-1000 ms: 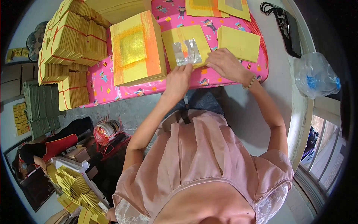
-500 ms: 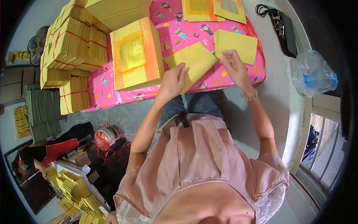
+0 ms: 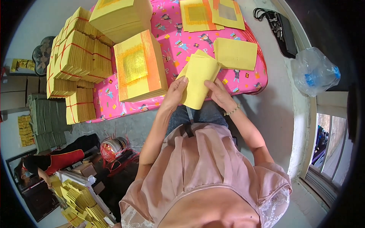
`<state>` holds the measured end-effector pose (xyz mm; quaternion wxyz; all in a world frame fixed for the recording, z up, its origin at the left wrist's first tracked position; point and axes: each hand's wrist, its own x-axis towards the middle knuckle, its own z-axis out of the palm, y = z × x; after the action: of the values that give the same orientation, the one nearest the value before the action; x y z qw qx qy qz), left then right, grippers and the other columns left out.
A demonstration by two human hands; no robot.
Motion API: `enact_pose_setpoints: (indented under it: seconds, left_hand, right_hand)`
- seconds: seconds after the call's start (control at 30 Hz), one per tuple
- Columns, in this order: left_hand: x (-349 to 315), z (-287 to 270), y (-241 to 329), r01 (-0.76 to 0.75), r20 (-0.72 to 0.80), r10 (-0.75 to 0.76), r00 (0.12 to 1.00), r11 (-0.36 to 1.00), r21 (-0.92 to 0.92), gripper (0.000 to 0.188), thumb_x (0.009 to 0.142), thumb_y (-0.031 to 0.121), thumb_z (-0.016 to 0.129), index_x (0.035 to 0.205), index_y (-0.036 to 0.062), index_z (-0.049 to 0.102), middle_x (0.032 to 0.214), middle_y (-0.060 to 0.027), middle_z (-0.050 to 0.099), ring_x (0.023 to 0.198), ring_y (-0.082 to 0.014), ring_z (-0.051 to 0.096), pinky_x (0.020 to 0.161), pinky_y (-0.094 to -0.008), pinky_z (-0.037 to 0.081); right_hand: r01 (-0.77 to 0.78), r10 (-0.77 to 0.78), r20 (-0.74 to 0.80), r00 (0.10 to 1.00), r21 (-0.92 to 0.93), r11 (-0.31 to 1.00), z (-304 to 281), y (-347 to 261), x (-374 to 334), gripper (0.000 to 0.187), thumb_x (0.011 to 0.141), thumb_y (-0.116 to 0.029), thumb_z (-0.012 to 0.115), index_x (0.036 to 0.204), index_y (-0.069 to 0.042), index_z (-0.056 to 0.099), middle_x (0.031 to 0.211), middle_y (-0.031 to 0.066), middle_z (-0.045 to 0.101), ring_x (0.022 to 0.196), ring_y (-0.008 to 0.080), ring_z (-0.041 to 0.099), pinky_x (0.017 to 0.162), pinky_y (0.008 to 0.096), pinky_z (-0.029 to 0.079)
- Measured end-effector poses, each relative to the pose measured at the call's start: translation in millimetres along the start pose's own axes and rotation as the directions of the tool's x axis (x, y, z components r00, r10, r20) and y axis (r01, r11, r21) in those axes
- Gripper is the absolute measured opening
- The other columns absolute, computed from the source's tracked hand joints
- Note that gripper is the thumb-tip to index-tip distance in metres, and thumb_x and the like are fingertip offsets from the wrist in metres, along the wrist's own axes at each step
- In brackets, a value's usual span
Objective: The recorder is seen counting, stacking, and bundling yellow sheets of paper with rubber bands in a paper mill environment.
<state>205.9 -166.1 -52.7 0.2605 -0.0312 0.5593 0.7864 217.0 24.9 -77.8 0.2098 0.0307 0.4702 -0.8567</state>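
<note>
In my left hand [image 3: 176,91] I grip the left edge of a few yellow paper sheets [image 3: 200,78], thumb on top. The sheets bend over into a curved fold between my hands. My right hand [image 3: 220,93] pinches their right edge, with its thumb on the face and its other fingers behind. Just beyond that hand lies a low pile of plain yellow paper [image 3: 235,54]. A thick stack of yellow paper with a gold foil square and orange borders [image 3: 134,64] stands to the left of my left hand.
Bundles of yellow paper tied with red string [image 3: 76,57] rise at the table's left. More foil-faced sheets [image 3: 195,15] lie at the far side of the pink patterned tablecloth [image 3: 167,38]. A clear plastic bag [image 3: 315,72] hangs at right. Another person [image 3: 64,159] works at lower left.
My right hand has come left and nearer from beside the plain pile and now grips the sheets. The sheets have turned more upright and curve over. The whole view has shifted slightly.
</note>
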Motion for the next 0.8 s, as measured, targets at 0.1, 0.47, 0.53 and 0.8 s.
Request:
enact_pose_setpoints:
  seconds: [0.1,0.47,0.53,0.8]
  left_hand:
    - [-1.6,-1.1,-5.4,-0.081,-0.023,0.083,0.996,0.993,0.087,0.032,0.103,0.025,0.042,0.115,0.0007,0.059,0.101,-0.0047,0.065,0.089,-0.0115,0.059,0.082,-0.0260,0.045]
    - [-8.9,-1.2,-9.4,-0.418,-0.184,0.596,0.781,0.719,0.556,0.021,0.097,0.017,0.050,0.099,-0.0006,0.061,0.107,-0.0083,0.054,0.098,-0.0157,0.050,0.083,-0.0290,0.041]
    - [-15.8,-4.4,-0.6,-0.349,-0.180,0.410,0.894,0.890,0.293,0.021,0.100,0.020,0.047,0.100,0.0028,0.060,0.096,-0.0002,0.055,0.092,-0.0083,0.049,0.081,-0.0241,0.040]
    - [-47.4,9.2,68.5,-0.463,-0.061,0.520,0.852,0.803,0.376,0.018,0.102,0.020,0.046,0.098,0.0047,0.056,0.080,0.0065,0.047,0.074,-0.0018,0.039,0.065,-0.0187,0.033]
  right_hand:
    - [-0.013,0.012,-0.030,0.999,-0.060,0.998,8.0,-8.2,-6.0,0.056,0.087,-0.026,0.069,0.131,-0.004,0.043,0.117,0.0065,0.059,0.103,0.0159,0.060,0.083,0.0319,0.053]
    - [0.231,-0.276,-0.058,0.959,-0.403,0.886,21.8,-35.6,-14.6,0.070,0.083,-0.022,0.075,0.135,0.000,0.035,0.126,0.0103,0.054,0.112,0.0182,0.056,0.094,0.0326,0.047]
    - [0.290,-0.343,-0.054,0.938,-0.423,0.859,18.2,-44.5,-17.4,0.074,0.082,-0.024,0.076,0.136,0.000,0.032,0.129,0.0119,0.051,0.116,0.0200,0.053,0.095,0.0341,0.046]
    - [0.382,-0.618,0.110,0.778,-0.864,0.328,16.2,-100.8,-15.2,0.086,0.075,-0.026,0.081,0.141,-0.005,0.031,0.143,0.0118,0.038,0.133,0.0277,0.038,0.105,0.0434,0.037]
